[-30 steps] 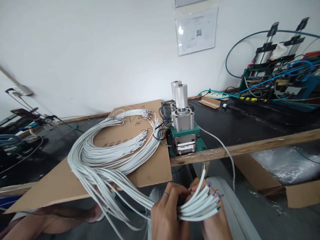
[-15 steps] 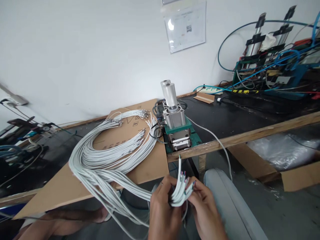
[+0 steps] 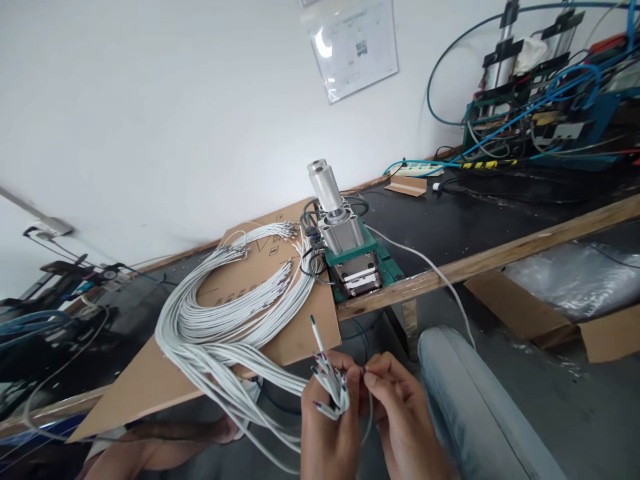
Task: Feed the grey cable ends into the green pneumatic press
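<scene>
My left hand is closed around a bunch of white cables, whose cut ends stick up with small coloured wire tips; one end stands higher than the others. Beside it, my right hand pinches with thumb and forefinger at a small cable end that meets the left fingertips. What exactly lies between those fingertips is mostly hidden. From my left hand the cables run left to a large curved bundle of white cables on a cardboard sheet.
A small pneumatic machine with silver cylinders on a green base stands at the bench edge. More machines with blue hoses are at the back right. An opened carton sits below. Another person's leg shows lower left.
My left hand has turned the cable bunch so its ends point up and left. My right fingers have moved off the bunch's ends to a cable end at the left fingertips. The view has shifted.
</scene>
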`<action>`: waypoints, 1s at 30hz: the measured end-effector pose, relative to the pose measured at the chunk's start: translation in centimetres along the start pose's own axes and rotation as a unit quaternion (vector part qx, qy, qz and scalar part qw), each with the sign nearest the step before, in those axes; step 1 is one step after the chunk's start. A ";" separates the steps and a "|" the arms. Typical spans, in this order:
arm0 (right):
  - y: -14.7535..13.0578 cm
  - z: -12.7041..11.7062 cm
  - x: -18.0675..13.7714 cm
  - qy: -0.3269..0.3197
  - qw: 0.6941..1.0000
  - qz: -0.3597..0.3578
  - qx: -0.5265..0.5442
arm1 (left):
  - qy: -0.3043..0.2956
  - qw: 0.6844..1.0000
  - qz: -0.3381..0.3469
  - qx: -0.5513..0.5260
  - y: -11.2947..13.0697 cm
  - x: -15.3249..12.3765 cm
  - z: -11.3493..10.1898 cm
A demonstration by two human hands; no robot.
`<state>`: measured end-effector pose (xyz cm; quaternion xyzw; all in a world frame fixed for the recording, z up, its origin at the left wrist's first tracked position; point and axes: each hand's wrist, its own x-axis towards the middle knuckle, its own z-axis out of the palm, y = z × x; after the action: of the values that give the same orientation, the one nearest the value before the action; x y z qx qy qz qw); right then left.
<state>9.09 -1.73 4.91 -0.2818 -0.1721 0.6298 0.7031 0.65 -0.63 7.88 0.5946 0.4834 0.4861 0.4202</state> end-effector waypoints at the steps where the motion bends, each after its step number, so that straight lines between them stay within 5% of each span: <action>1: -0.3 0.0 0.0 -0.018 1.000 -0.004 -0.007 | -0.005 1.000 0.001 -0.004 0.1 0.0 -0.1; 15: -3.8 -2.0 0.6 -0.149 0.960 -0.024 -0.238 | -0.099 0.987 0.010 0.127 0.9 1.2 -1.7; 30: -0.2 -0.5 -0.2 -0.052 0.998 0.004 -0.016 | -0.097 0.994 -0.037 -0.030 -0.5 0.4 -1.5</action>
<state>9.52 -2.06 4.73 -0.2601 -0.2175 0.6436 0.6861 -0.92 -0.06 7.76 0.6078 0.4476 0.4241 0.5004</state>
